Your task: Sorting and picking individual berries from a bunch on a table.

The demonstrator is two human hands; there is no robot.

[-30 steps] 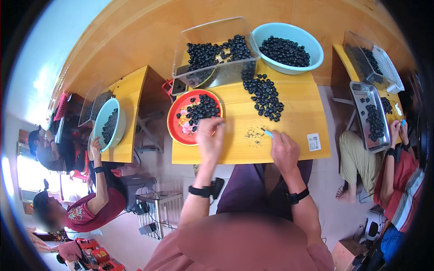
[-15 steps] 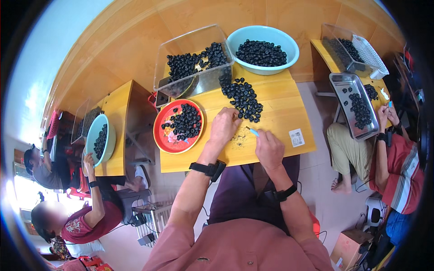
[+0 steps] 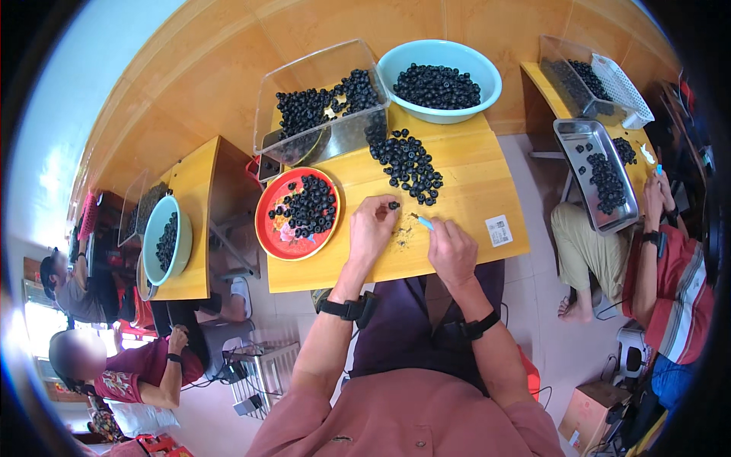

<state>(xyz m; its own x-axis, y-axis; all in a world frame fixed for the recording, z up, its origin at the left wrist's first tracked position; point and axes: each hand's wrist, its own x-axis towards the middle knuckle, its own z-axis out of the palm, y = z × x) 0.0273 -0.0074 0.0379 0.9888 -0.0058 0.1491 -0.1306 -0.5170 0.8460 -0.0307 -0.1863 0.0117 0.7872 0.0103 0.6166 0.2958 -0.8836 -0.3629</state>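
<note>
Between the thumb and forefinger of my left hand (image 3: 371, 228) is a small round black part (image 3: 394, 205) with a hole in it. My right hand (image 3: 454, 251) is closed round a small light-blue tool (image 3: 426, 222), whose short thin tip points toward that part, a little apart from it. Fine dark crumbs (image 3: 403, 237) lie on the wood between my hands. Just beyond them spreads a loose pile of the same black parts (image 3: 411, 169). To the left of my left hand, a red flowered plate (image 3: 283, 245) with a yellow rim holds many more.
A clear plastic bin (image 3: 320, 61) and a light-blue basin (image 3: 487, 87), both holding black parts, stand at the back of the yellow table (image 3: 472, 164). A white label (image 3: 499, 231) is stuck at right. People sit at side tables; one has a metal tray (image 3: 603, 221).
My left hand has drawn back from the pile toward me and turned, and a black part now shows in its fingertips. The person at left has taken a hand off the basin.
</note>
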